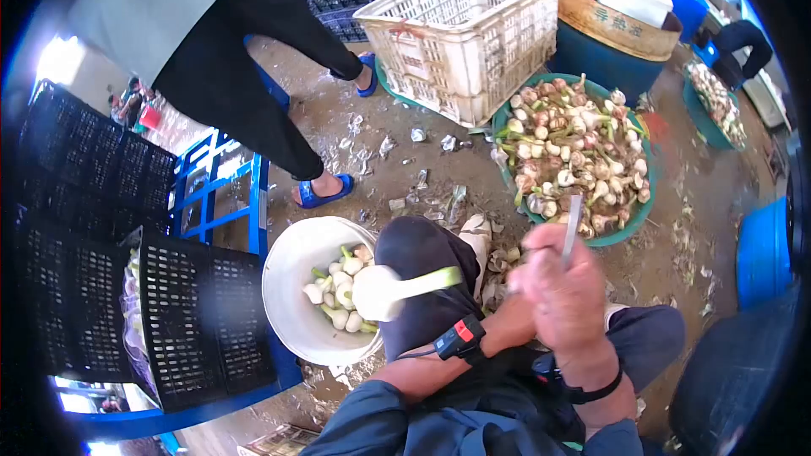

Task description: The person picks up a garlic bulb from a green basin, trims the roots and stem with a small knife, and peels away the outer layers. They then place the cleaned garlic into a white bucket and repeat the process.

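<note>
My right hand (576, 300) is closed around a knife (574, 224), its narrow metal blade pointing up. My left hand (525, 314) comes in from the left and overlaps the right one; its fingers are mostly hidden and smeared by motion. A peeled white garlic bulb (378, 293) with a pale green stem hangs in mid-air left of my hands, over my knee, touching neither hand. Beyond it stands a white bucket (283, 325) holding several trimmed garlic bulbs (340, 294). Ahead, a green round basket (639, 207) is heaped with untrimmed garlic (579, 148).
A white plastic crate (443, 63) stands ahead, with a blue drum (612, 63) beside it. Another person (245, 67) in blue slippers stands front left. Black crates (194, 321) on a blue frame line the left. Peelings litter the wet floor (380, 177); a blue tub (764, 241) is right.
</note>
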A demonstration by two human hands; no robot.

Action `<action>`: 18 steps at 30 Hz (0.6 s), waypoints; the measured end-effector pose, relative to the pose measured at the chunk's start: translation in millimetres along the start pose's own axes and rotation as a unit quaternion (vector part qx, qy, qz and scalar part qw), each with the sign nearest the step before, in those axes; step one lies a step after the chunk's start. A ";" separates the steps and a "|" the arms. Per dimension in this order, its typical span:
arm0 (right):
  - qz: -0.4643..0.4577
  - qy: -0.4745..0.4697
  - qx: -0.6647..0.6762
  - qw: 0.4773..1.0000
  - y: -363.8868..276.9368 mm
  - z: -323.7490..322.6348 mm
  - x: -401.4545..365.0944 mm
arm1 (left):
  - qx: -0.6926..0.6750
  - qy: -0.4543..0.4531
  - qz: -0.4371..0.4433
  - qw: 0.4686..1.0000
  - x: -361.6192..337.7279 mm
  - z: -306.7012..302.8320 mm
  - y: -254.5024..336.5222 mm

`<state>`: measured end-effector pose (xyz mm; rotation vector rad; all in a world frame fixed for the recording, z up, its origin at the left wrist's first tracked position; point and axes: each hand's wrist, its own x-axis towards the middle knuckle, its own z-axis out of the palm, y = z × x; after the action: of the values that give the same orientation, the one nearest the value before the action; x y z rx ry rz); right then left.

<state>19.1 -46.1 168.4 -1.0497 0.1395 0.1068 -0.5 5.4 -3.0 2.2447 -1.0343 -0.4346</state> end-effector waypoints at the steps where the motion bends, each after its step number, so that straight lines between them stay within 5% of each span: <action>1: -0.016 -0.006 0.054 0.998 -3.0 -8.8 3.9 | -0.004 -0.007 -0.006 1.000 -0.6 -1.2 0.3; 4: -0.037 -0.018 0.046 0.998 -9.6 -46.3 4.4 | -0.016 -0.048 -0.029 0.998 -0.8 -2.2 -3.9; 5: -0.038 -0.035 0.018 0.998 -18.4 -58.3 3.6 | -0.021 -0.013 0.029 0.999 2.2 15.6 -15.6; 12: -0.140 0.120 -0.189 0.965 -83.2 -125.1 -17.9 | -0.022 -0.017 0.104 0.994 2.4 -12.7 5.7; 18: -0.108 0.053 -0.317 0.941 -33.4 -118.9 -9.1 | -0.027 -0.035 0.095 0.994 1.2 -17.8 14.7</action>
<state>7.7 -166.1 140.2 -1.7089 0.0861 -0.1155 1.2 4.3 20.0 2.0724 -1.2454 -0.4548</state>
